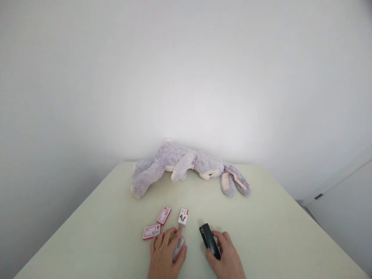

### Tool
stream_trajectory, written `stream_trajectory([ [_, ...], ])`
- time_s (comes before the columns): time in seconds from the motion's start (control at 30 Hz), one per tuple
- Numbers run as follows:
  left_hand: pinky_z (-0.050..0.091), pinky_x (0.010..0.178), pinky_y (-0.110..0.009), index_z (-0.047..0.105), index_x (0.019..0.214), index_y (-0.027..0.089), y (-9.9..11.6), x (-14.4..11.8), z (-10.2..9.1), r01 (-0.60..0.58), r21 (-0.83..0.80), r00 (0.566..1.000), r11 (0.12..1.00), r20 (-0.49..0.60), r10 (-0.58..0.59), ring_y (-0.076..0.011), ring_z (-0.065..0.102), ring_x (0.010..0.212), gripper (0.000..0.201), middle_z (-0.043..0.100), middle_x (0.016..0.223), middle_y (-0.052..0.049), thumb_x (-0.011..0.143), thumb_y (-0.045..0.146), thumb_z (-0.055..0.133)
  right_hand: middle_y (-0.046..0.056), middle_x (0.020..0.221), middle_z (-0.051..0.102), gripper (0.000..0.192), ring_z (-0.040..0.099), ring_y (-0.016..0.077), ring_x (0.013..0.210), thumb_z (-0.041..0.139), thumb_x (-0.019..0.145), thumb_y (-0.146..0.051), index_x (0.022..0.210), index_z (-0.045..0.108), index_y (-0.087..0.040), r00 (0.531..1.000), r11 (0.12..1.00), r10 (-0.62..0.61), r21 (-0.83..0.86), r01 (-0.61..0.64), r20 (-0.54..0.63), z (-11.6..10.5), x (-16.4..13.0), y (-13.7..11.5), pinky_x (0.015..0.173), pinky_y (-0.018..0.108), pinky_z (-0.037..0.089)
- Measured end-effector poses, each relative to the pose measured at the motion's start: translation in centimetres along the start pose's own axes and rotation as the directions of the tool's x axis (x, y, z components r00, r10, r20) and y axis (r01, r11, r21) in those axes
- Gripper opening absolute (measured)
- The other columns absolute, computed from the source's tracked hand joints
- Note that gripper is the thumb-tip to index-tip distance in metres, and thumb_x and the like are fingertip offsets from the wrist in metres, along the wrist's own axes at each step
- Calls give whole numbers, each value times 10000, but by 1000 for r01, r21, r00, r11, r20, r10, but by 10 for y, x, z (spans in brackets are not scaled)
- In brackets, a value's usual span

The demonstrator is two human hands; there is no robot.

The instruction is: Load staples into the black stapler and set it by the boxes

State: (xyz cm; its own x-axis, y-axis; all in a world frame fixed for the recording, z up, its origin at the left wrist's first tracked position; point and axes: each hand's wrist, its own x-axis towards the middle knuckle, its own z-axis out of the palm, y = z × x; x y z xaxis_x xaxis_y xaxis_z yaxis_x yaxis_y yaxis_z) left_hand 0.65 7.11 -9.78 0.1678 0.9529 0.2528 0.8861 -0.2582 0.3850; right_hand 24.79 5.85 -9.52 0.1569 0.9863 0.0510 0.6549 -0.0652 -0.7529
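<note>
My left hand (165,254) is curled over a small greyish pack (178,248), which shows between thumb and index finger and is mostly hidden. Its index fingertip reaches the lower end of a small white box (183,217) with a dark clip picture. Just beyond the other fingers lies a red-and-white box (151,231), with a similar red-and-white box (164,215) angled behind it. On the right, a black stapler (209,241) lies slanted on the table, gripped by my right hand (226,254) between thumb and fingers.
A grey plush rabbit (174,155) lies on its side along the back of the pale green table (95,236), its ears to the right. A white wall (186,77) rises behind the table. A dark handle (319,196) shows on a white panel at far right.
</note>
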Motion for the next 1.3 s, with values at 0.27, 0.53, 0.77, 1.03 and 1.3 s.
stream_trajectory([
  [0.27, 442, 960, -409, 721, 1187, 366, -14, -11, 8, 55, -53, 993, 997, 107, -49, -268, 643, 1099, 372, 731, 1164, -43, 845, 507, 687, 46, 1066, 624, 485, 687, 220, 918, 551, 826, -250, 1294, 665, -309, 996, 999, -30, -43, 33, 78, -17, 4, -10, 850, 296, 511],
  [0.53, 322, 1168, -600, 638, 1321, 465, 3, -24, 40, -200, 49, 980, 979, 24, 199, -349, 544, 1320, 622, 572, 1498, -46, 740, 642, 768, 27, 964, 622, 200, 642, 253, 921, 737, 747, -343, 944, 709, -312, 997, 994, -62, -92, 66, 38, 15, 9, -79, 787, 324, 483],
  [0.77, 82, 1244, -651, 573, 1409, 417, 5, -27, 46, -126, 50, 992, 991, 4, 126, -343, 523, 1360, 737, 549, 1522, -67, 727, 595, 787, -4, 845, 592, 197, 591, 197, 814, 702, 799, -447, 859, 660, -264, 995, 992, -69, 100, 76, -72, 24, 20, -82, 735, 294, 454],
  [1.03, 300, 1186, -633, 492, 1455, 474, -23, -19, 24, -233, -27, 946, 972, 227, 233, -345, 492, 1410, 763, 383, 1627, -58, 752, 407, 781, -57, 640, 472, 608, 422, 123, 492, 491, 873, -730, 1158, 638, -213, 898, 612, 434, 708, -351, 71, -14, 17, 10, 402, 226, 275],
  [1.3, 382, 1179, -571, 688, 1196, 410, -37, -17, 14, -241, -78, 933, 967, 254, 254, -298, 483, 1427, 415, 432, 1604, -2, 784, 400, 740, -74, 525, 488, 674, 385, 97, 377, 528, 721, -871, 914, 622, -232, 868, 654, 442, 582, -483, 224, -4, -14, 24, 381, 225, 239],
])
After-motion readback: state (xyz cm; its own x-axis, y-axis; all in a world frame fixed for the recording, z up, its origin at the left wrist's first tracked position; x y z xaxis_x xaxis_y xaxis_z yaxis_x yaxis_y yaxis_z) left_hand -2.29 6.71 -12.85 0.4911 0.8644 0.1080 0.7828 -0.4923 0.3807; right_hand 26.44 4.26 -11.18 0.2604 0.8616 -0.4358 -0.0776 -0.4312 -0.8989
